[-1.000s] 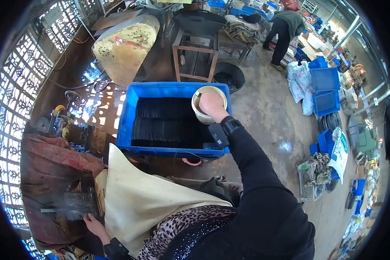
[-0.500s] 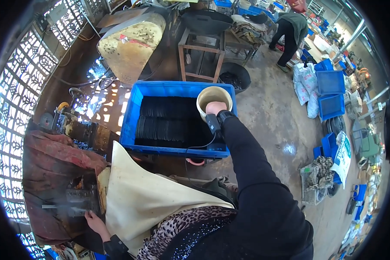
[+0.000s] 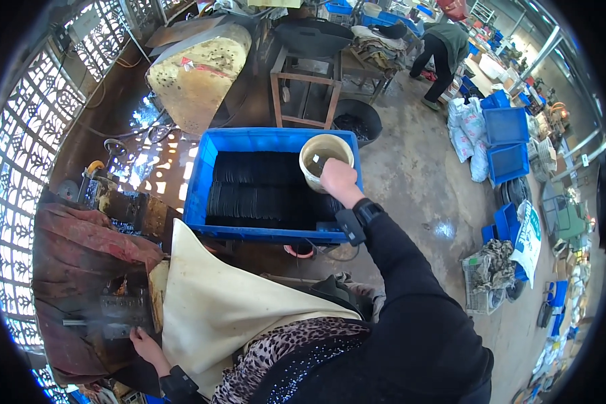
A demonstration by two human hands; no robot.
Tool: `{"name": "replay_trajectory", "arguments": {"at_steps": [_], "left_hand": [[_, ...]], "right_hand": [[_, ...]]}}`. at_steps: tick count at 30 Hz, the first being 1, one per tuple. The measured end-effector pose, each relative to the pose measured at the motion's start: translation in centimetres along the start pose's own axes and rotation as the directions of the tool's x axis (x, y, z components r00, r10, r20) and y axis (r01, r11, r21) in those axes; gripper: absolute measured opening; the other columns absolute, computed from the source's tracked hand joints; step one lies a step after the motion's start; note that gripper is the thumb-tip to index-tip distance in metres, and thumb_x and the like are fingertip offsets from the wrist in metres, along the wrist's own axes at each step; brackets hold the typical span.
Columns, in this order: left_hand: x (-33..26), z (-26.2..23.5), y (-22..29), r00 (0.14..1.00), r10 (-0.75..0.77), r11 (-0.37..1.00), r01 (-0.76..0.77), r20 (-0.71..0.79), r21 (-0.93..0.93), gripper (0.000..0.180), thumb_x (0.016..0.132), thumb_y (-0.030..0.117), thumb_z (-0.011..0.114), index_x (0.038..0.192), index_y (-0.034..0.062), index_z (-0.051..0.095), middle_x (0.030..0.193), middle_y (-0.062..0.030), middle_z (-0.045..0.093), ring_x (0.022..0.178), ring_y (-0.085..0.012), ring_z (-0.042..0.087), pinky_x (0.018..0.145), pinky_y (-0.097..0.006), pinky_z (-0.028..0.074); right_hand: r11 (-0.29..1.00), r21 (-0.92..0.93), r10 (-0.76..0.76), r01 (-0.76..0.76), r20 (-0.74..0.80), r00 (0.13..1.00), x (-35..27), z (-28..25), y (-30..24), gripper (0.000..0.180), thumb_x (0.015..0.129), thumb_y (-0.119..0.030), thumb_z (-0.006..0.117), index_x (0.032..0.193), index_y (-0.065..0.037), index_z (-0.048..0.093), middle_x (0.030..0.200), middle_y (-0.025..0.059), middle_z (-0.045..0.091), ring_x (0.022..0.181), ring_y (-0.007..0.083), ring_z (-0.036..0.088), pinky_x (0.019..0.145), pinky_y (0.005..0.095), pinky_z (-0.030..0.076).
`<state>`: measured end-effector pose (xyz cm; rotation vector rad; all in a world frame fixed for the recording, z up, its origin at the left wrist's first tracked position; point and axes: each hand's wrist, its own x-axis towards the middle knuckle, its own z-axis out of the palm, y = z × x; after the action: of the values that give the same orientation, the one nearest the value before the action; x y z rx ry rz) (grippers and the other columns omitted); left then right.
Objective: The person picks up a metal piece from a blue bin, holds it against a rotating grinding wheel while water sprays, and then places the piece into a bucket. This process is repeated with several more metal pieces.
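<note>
While the right hand grips the rim of the cream bucket standing inside the blue crate of black flat parts, the left hand, fingers loosely open, touches the metal fixture.

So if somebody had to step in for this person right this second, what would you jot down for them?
Right hand: stretched out over the blue crate, gripping the rim of a cream bucket at the crate's far right corner.
Left hand: low at the left, fingers on the grey metal block of the rusty machine beside the cream apron.
Crate: filled with rows of thin black pieces standing on edge.
Done: the crate looks well stocked.
Left: the bucket is not yet let go of; what is inside it is too unclear to tell.
</note>
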<state>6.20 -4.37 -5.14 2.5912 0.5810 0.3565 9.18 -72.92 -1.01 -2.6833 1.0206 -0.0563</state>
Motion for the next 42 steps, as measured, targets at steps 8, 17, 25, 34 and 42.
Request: {"name": "replay_trajectory", "arguments": {"at_steps": [8, 17, 25, 34, 42], "left_hand": [[0.3, 0.2, -0.9, 1.000, 0.006, 0.998, -0.006, 0.006, -0.060, 0.039, 0.098, 0.021, 0.053, 0.124, -0.0074, 0.054, 0.113, -0.0253, 0.064, 0.103, -0.0362, 0.063, 0.089, -0.038, 0.048], [0.1, 0.0, -0.4, 0.999, 0.031, 0.997, -0.032, -0.018, -0.076, 0.040, 0.098, 0.022, 0.052, 0.126, -0.0062, 0.054, 0.113, -0.0257, 0.064, 0.103, -0.0361, 0.063, 0.089, -0.039, 0.049], [0.0, 0.0, -0.4, 1.000, 0.013, 0.998, -0.014, -0.019, -0.055, 0.040, 0.098, 0.024, 0.052, 0.126, -0.0048, 0.055, 0.113, -0.0253, 0.065, 0.103, -0.0361, 0.064, 0.088, -0.039, 0.049], [-0.4, -0.3, 0.1, 0.999, 0.030, 1.000, -0.030, -0.018, -0.004, 0.038, 0.098, 0.024, 0.052, 0.125, -0.0028, 0.056, 0.111, -0.0241, 0.066, 0.101, -0.0365, 0.064, 0.086, -0.040, 0.050], [-0.2, 0.0, 0.1, 1.000, 0.025, 1.000, -0.025, -0.006, 0.014, 0.039, 0.098, 0.024, 0.052, 0.124, -0.0043, 0.056, 0.111, -0.0248, 0.066, 0.101, -0.0369, 0.064, 0.086, -0.041, 0.049]], "right_hand": [[0.998, 0.041, 0.052, -0.052, -0.008, 0.999, -4.6, 1.8, 0.7, 0.021, 0.083, -0.014, 0.056, 0.094, 0.001, 0.064, 0.090, 0.0230, 0.069, 0.086, 0.0400, 0.068, 0.073, 0.0506, 0.053], [0.821, 0.413, 0.233, -0.393, 0.387, 0.892, -3.9, 1.7, 1.3, 0.022, 0.083, -0.008, 0.050, 0.096, 0.004, 0.063, 0.084, 0.0178, 0.070, 0.062, 0.0262, 0.069, 0.054, 0.0359, 0.055], [0.599, 0.691, 0.146, -0.406, 0.404, 0.903, -4.4, 3.2, 0.6, 0.016, 0.086, -0.008, 0.048, 0.090, 0.004, 0.057, 0.075, 0.0119, 0.065, 0.056, 0.0203, 0.067, 0.047, 0.0320, 0.053], [0.519, 0.787, 0.036, -0.333, 0.370, 0.928, -5.3, 4.4, -3.1, 0.013, 0.086, -0.007, 0.049, 0.088, 0.004, 0.054, 0.074, 0.0130, 0.061, 0.056, 0.0214, 0.065, 0.045, 0.0335, 0.053], [0.591, 0.648, -0.009, -0.480, 0.601, 0.800, -3.3, 10.5, -5.2, 0.011, 0.091, -0.012, 0.052, 0.089, -0.002, 0.050, 0.074, 0.0082, 0.056, 0.057, 0.0189, 0.061, 0.047, 0.0341, 0.052]]}}
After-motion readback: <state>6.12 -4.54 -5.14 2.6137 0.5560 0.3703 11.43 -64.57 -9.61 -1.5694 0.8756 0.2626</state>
